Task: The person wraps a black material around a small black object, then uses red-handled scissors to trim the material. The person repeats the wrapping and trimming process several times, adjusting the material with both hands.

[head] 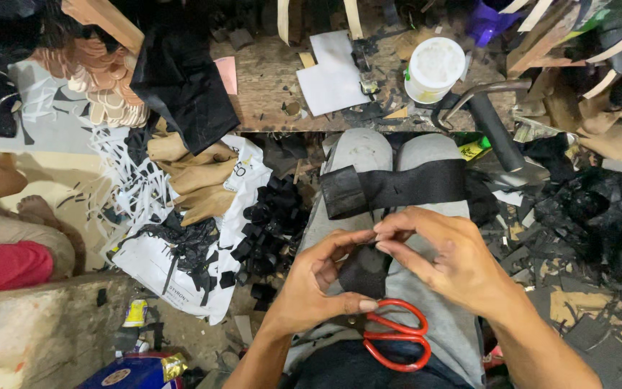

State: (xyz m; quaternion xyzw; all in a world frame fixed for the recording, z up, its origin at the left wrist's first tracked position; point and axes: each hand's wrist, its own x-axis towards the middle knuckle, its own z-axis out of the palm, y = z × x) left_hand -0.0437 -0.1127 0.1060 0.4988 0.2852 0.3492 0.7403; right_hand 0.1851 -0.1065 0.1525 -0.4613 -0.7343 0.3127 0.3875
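Seen from the head camera, two bare hands work together over the person's lap. The left hand (314, 284) curls around the near side of one small black fabric piece (363, 270), thumb lying along its lower edge and fingers folded behind it, so the hand is clamped on the cloth. The right hand (444, 259) comes in from the right, its fingertips (385, 234) pinched together on the top edge of the same piece; both hands touch it and each other's fingers nearly meet.

Just below the hands, on the lap, lies one pair of red-handled scissors (396, 344), two loops showing, the blades hidden under the left hand. Farther along the grey trousers (368, 155) one wide black strip (397, 189) lies across both knees, its left end folded over into a thick block.

On the far wooden board (268, 94) sit one white round tub (433, 68), one white sheet of paper (332, 75) and one small pink card (226, 74). One hammer (487, 108) leans near the tub to the right. To the left of the lap a heap of black offcuts (268, 223) lies on one white printed bag (188, 266), beside a stack of tan leather pieces (196, 180). At the far left edge another person's bare foot (37, 209) and red sleeve (5, 266) show
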